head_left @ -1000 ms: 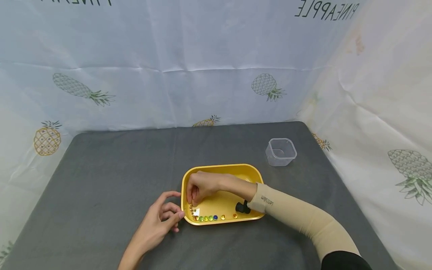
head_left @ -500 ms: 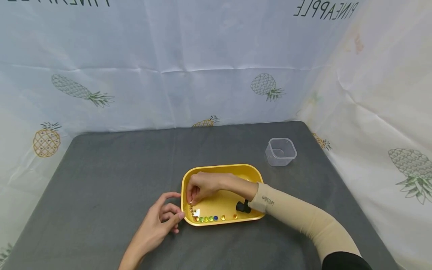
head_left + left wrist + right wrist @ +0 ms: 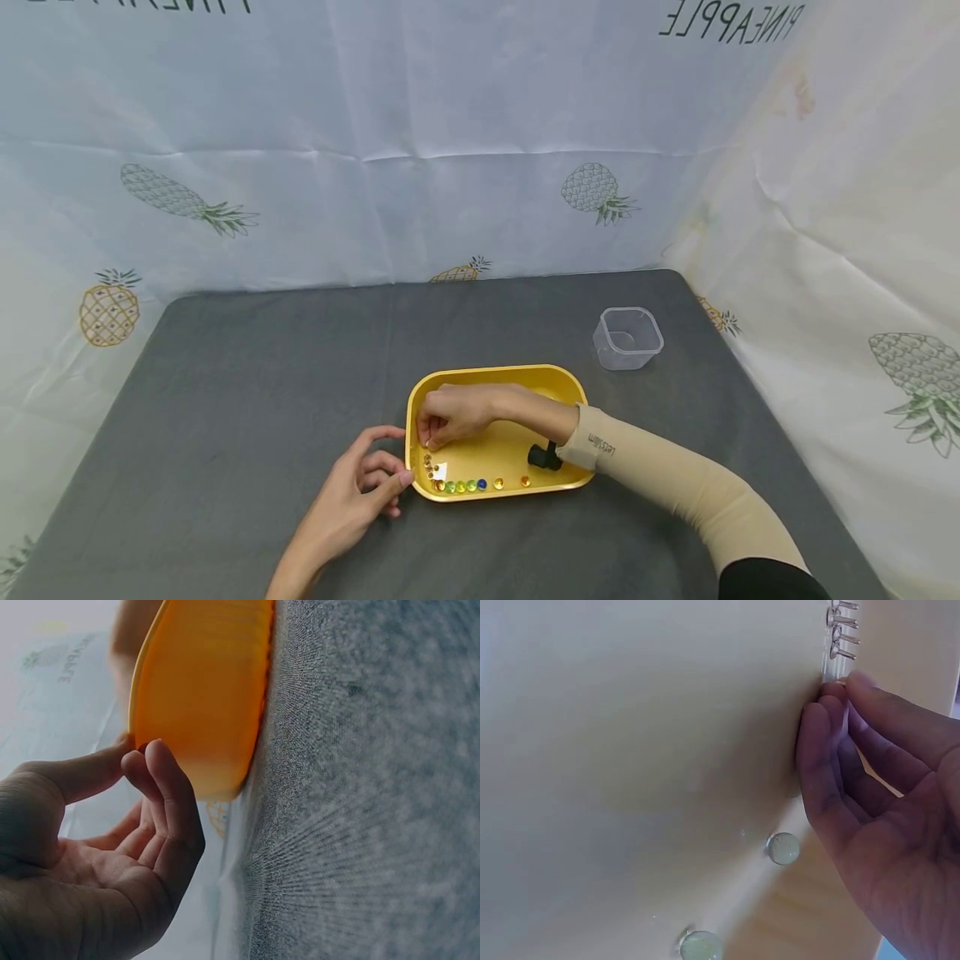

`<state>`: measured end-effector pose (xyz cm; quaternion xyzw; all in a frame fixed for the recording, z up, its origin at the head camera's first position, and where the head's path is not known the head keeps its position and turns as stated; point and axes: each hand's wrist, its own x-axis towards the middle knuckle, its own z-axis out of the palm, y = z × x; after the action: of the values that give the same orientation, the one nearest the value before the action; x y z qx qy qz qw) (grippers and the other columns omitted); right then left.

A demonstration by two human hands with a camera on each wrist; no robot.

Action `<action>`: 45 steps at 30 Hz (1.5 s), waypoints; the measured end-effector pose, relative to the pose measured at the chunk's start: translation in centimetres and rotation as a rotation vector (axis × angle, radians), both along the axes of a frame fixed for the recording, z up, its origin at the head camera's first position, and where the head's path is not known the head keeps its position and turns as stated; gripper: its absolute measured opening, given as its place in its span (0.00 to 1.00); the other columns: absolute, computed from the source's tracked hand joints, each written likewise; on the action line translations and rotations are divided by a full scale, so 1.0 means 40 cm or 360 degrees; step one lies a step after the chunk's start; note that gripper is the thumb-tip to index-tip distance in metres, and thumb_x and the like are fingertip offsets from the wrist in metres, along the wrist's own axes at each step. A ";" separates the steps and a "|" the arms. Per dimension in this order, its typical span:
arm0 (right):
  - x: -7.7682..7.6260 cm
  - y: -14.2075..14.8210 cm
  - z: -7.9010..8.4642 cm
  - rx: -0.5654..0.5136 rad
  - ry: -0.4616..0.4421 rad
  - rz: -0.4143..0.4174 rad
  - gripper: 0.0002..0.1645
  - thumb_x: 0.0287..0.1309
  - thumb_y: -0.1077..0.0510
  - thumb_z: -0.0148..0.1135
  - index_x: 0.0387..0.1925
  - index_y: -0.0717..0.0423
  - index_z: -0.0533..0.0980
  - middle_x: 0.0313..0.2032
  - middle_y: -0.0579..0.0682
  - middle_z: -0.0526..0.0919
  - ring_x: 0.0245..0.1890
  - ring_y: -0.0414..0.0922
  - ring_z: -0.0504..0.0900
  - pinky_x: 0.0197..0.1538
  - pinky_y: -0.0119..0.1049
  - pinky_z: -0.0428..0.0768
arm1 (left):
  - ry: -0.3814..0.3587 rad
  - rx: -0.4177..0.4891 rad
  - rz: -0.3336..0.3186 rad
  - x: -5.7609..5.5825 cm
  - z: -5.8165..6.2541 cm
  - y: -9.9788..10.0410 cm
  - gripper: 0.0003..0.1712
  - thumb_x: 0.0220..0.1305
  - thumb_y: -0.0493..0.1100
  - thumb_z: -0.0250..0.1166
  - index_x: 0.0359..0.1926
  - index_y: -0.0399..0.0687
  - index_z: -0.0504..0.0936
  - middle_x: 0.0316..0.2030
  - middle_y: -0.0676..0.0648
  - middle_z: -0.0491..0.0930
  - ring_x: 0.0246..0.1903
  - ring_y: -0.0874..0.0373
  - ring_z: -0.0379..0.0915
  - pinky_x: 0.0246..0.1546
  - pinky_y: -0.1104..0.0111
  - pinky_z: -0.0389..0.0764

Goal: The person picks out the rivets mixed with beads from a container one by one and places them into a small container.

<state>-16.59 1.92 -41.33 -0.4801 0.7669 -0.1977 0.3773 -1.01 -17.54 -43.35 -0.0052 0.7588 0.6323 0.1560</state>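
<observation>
In the head view my right hand (image 3: 455, 414) reaches inside the yellow tray (image 3: 517, 493) at its left end. Its thumb and fingertips pinch a small thumbtack (image 3: 841, 682), mostly hidden by the fingers. Just past the fingertips, in the right wrist view, several thumbtacks (image 3: 845, 637) stand points up in a row along the tray's side. My left hand (image 3: 356, 492) touches the tray's left end from outside, index finger and thumb at the rim, other fingers loosely curled. Along the near wall lie several green glass marbles (image 3: 461, 486), a blue marble (image 3: 482, 484) and amber ones (image 3: 498, 482).
A clear plastic box (image 3: 628, 338) stands behind and to the right of the tray on the grey cloth-covered table (image 3: 262, 400). Two pale marbles (image 3: 783, 848) lie further inside the tray in the right wrist view. A pineapple-print curtain (image 3: 480, 100) hangs at the back and right.
My right fingertips have drawn slightly away from the row of thumbtacks, toward the back of the tray. My left hand stays at the rim; marbles and box lie as before.
</observation>
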 end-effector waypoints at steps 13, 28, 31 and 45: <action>0.003 0.018 0.031 -0.0023 0.0015 0.0034 0.04 0.75 0.61 0.67 0.42 0.58 0.85 0.34 0.42 0.84 0.31 0.30 0.76 0.40 0.20 0.75 | -0.0003 -0.0028 0.0000 -0.001 -0.003 0.001 0.33 0.74 0.38 0.71 0.72 0.42 0.68 0.39 0.37 0.85 0.25 0.60 0.82 0.30 0.63 0.89; 0.002 0.051 0.080 -0.0131 0.0071 0.0031 0.08 0.77 0.60 0.65 0.47 0.60 0.86 0.40 0.48 0.90 0.36 0.29 0.80 0.48 0.21 0.81 | -0.0035 -0.0027 0.0002 -0.004 -0.004 0.000 0.33 0.75 0.39 0.71 0.73 0.41 0.67 0.39 0.35 0.85 0.26 0.59 0.82 0.30 0.64 0.90; 0.004 0.058 0.092 -0.0147 0.0084 0.0007 0.09 0.78 0.59 0.65 0.49 0.60 0.87 0.43 0.49 0.91 0.39 0.30 0.82 0.50 0.21 0.83 | -0.0047 -0.0033 0.0005 -0.006 -0.004 0.000 0.33 0.75 0.39 0.71 0.73 0.42 0.67 0.39 0.35 0.86 0.27 0.58 0.83 0.30 0.64 0.90; 0.010 0.109 0.169 -0.0322 0.0177 -0.0120 0.09 0.77 0.60 0.66 0.51 0.57 0.87 0.48 0.52 0.93 0.46 0.34 0.89 0.54 0.24 0.85 | 0.0032 0.0001 -0.0036 0.000 -0.003 -0.004 0.33 0.75 0.38 0.70 0.73 0.40 0.67 0.39 0.35 0.85 0.27 0.62 0.82 0.31 0.63 0.90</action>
<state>-16.17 6.29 -34.56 -0.4968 0.7802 -0.2611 0.2761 -1.01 -17.71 -43.47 0.0097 0.7602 0.6306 0.1557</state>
